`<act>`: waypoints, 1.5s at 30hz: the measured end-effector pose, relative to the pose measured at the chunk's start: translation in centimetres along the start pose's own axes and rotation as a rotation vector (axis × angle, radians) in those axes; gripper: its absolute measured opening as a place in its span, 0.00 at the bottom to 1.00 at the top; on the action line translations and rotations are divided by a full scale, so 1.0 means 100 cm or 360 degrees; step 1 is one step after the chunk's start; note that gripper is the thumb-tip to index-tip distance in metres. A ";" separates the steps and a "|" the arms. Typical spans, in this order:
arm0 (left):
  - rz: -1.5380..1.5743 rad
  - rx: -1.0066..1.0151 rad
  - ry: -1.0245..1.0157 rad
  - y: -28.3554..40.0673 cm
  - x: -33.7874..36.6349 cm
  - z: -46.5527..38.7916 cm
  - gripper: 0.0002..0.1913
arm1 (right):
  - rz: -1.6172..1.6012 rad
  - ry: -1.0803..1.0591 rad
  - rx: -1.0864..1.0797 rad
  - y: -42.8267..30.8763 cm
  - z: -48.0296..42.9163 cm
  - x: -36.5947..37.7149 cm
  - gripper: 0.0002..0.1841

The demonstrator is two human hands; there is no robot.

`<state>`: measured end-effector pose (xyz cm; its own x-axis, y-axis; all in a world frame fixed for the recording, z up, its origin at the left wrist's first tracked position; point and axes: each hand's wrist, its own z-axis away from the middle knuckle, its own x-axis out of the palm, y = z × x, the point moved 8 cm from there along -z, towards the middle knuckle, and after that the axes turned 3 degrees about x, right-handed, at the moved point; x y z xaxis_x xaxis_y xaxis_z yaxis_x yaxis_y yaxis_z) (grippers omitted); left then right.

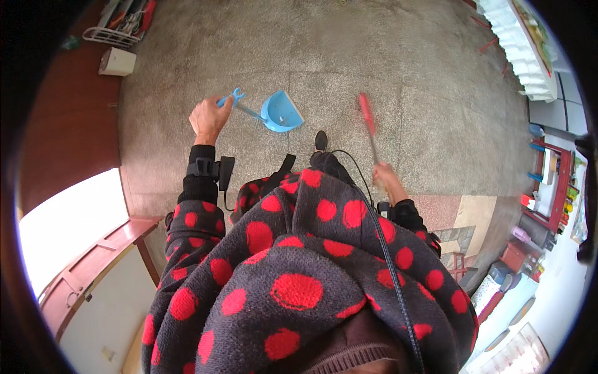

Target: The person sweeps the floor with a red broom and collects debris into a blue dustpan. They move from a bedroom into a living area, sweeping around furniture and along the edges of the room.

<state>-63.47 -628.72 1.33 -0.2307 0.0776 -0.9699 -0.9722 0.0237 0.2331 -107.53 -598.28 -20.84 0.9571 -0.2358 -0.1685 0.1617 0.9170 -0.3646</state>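
Note:
My left hand [209,118] grips the upper end of a long-handled blue plastic dustpan [280,112], just below its forked tip. The pan appears low over the concrete floor, its straight pale lip facing right, with small bits of debris inside. On the other side, my right hand [386,176] is closed around the thin handle of a broom with a red head [367,113]. That head points away from me, to the right of the pan and apart from it. It looks slightly blurred, and whether it touches the floor I cannot tell.
One dark shoe [321,141] shows below my polka-dot coat. A white bin [117,61] and a wire rack [112,36] stand far left, near an open doorway. Along the right are a table with a white ruffled cloth [518,51] and a red shelf [558,187].

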 end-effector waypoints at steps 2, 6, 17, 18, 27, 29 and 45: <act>-0.0035 0.0004 0.0055 0.002 -0.003 0.001 0.22 | 0.0122 -0.0160 0.0012 -0.006 0.018 0.026 0.02; -0.0062 -0.0061 -0.0068 -0.001 0.001 0.000 0.22 | 0.0127 -0.0660 0.0057 -0.032 0.042 0.066 0.02; -0.0033 -0.0053 0.0065 -0.004 -0.004 0.001 0.22 | -0.0468 -0.0489 -0.0086 -0.047 0.044 0.004 0.21; -0.0028 -0.0035 0.0073 -0.003 -0.004 0.000 0.22 | -0.0476 -0.0336 -0.0087 -0.045 0.034 -0.013 0.16; -0.0015 -0.0032 0.0082 0.003 -0.004 -0.008 0.22 | -0.1041 -0.0185 -0.0382 -0.089 -0.018 -0.119 0.06; -0.0010 0.0002 0.0099 0.012 -0.001 -0.012 0.22 | -0.0837 0.0028 -0.0480 -0.100 -0.016 -0.134 0.05; -0.0033 0.0023 0.0105 0.021 0.004 -0.027 0.22 | 0.0359 -0.0762 0.0023 -0.088 0.015 0.043 0.07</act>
<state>-65.68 -631.31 1.24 -0.2132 0.0110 -0.9769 -0.9761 0.0393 0.2135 -104.43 -606.84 -16.98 0.9706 0.1383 0.1968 -0.0611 0.9332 -0.3541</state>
